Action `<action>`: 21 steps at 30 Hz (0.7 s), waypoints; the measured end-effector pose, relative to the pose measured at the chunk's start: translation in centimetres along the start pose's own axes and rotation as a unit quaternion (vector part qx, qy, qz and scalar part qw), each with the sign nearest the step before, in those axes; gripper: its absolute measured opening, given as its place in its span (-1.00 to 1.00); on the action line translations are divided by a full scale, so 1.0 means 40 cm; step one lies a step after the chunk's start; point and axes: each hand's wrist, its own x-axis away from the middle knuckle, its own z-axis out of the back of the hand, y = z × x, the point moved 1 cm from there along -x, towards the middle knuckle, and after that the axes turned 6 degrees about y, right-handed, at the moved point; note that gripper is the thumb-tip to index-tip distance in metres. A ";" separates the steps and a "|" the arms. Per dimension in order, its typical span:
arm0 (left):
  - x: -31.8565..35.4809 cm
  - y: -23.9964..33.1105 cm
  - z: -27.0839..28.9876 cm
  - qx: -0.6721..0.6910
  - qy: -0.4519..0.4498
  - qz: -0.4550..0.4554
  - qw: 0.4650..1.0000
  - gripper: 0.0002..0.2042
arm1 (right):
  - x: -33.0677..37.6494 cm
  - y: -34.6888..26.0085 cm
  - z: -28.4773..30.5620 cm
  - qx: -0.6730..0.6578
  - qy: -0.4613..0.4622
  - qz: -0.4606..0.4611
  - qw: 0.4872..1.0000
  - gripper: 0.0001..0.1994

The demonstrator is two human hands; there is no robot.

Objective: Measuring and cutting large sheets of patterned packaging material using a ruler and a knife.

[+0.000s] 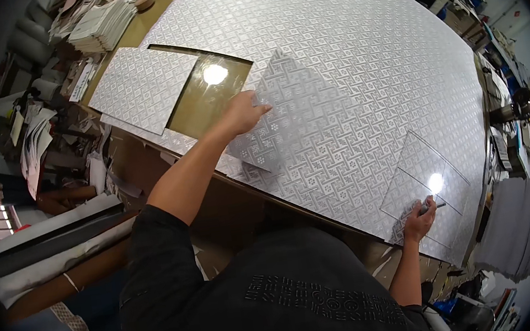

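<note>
One patterned sheet (290,101), pinched in the left hand (246,112), seems light, best edge-held; the right hand (419,221) grips a dark tool (440,205).

A grey patterned four-sided sheet (300,98) slants mid-frame, partly blurred; a clear straight-edged plate (424,158) lies lower right, a small dark tool (424,209) over it.

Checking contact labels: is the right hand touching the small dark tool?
Touching. The head view shows it: the fingers of the right hand are closed around the small dark tool, whose thin end sticks out past them.
</note>
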 end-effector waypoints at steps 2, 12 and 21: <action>0.007 -0.002 0.047 0.010 0.006 -0.018 1.000 -0.55 | -0.001 0.003 -0.001 0.000 0.000 -0.002 1.000 -0.70; -0.073 -0.374 0.661 -0.188 0.234 0.138 0.944 -0.42 | 0.001 0.036 -0.013 0.028 0.011 0.004 1.000 -0.68; -0.141 -0.251 0.155 -0.163 0.187 -0.213 0.945 -0.40 | 0.013 0.039 -0.032 0.043 0.040 0.018 0.998 -0.58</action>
